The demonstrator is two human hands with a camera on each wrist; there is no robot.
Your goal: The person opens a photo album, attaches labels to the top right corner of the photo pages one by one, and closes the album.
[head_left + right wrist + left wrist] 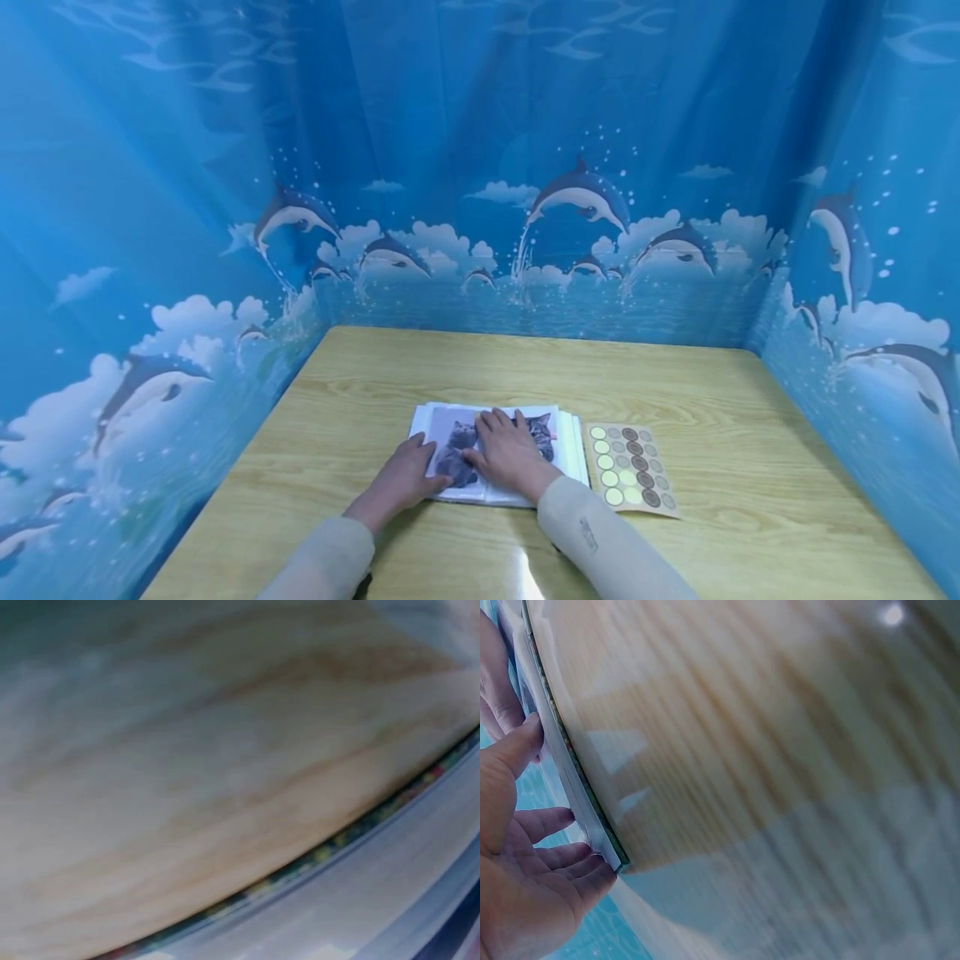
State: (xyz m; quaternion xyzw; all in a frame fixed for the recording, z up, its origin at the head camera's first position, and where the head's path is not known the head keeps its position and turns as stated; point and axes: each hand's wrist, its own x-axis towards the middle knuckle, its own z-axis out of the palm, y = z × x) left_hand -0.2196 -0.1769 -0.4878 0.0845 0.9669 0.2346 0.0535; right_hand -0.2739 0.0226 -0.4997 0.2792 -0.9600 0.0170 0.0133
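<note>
An open photo album [487,493] with clear page sleeves lies on the wooden table, showing pictures of grey cats. My right hand [510,450] rests flat on the pages, fingers spread over the cat picture [540,432]. At the album's left side is my left hand [405,475], its thumb on the page and its relaxed fingers along the edge. The left wrist view shows the left hand [540,877] with fingertips at the corner of the patterned cover [592,799]. In the right wrist view only the album's edge [315,859] shows; the right hand is out of sight.
Right of the album lies a tan sheet [671,510] with rows of round stickers in pale yellow, grey and brown. The wooden table [525,367] extends around both. A blue dolphin-print curtain [450,167] hangs along its back and sides.
</note>
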